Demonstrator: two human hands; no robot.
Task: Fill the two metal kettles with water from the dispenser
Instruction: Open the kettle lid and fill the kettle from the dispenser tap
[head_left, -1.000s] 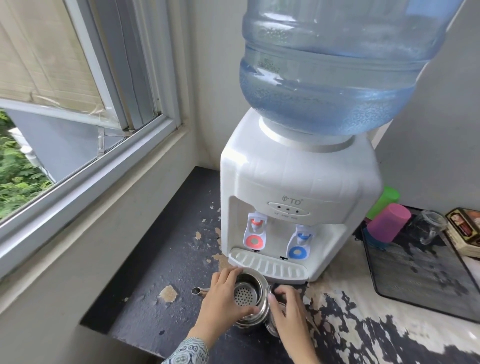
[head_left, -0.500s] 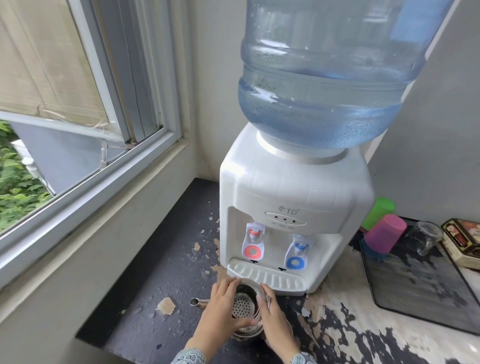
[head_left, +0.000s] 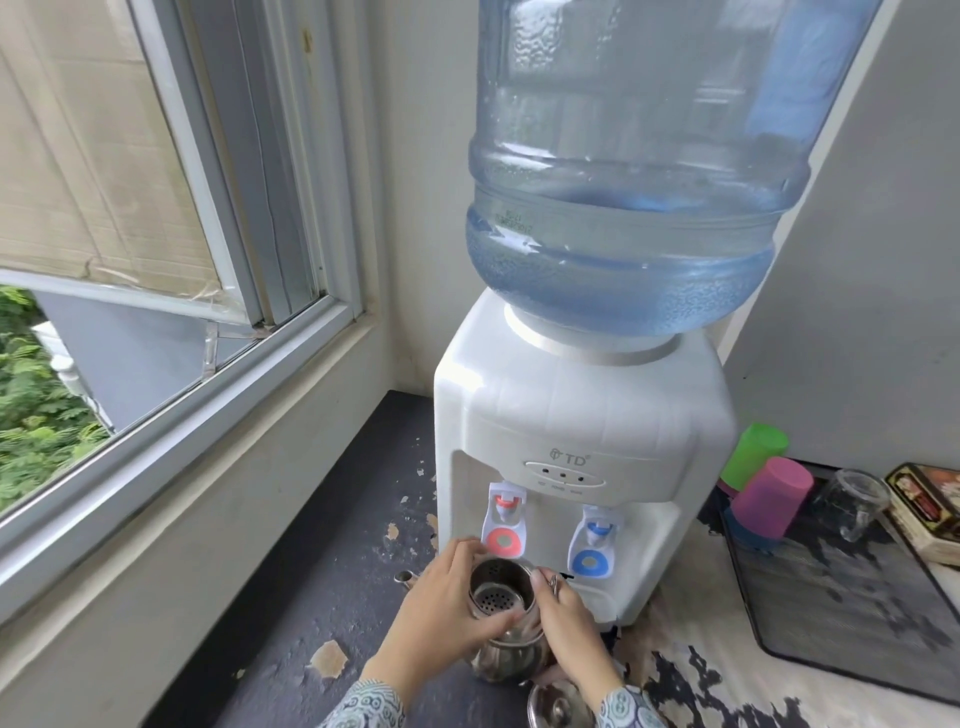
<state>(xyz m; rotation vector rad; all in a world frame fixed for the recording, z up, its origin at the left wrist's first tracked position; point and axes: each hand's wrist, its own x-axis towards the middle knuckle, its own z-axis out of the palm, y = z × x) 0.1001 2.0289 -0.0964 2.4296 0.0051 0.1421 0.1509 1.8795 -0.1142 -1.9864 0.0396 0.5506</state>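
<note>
1. Head view: a metal kettle (head_left: 506, 631) is held up in front of the dispenser (head_left: 582, 441), just below the red tap (head_left: 503, 525), near the worktop's (head_left: 322, 582) back left corner.
2. The left hand (head_left: 447, 613) is wrapped around the kettle's rim and body; the right hand (head_left: 569, 623) is closed on its far side, probably at the handle, though that grip is partly hidden.
3. A strainer insert (head_left: 500, 597) is seen sitting in the kettle's mouth; water striking it could splash outward if the flow is strong.
4. A second metal piece (head_left: 558, 706), either the other kettle or a lid, is glimpsed at the worktop's front edge; which it is cannot be told.
5. Risk judged: the red tap suggests hot water, so fingers curled over the rim could be scalded.
6. Risk judged: if the mouth is not centred under the spout, water would be lost onto the drip tray and the peeling worktop.
7. Risk judged: a filling kettle grows heavy and may tilt in the two hands.
8. "TD" (head_left: 570, 459) is read on the dispenser's front; small embossed characters on the water bottle (head_left: 628, 171) are not legible.
</note>
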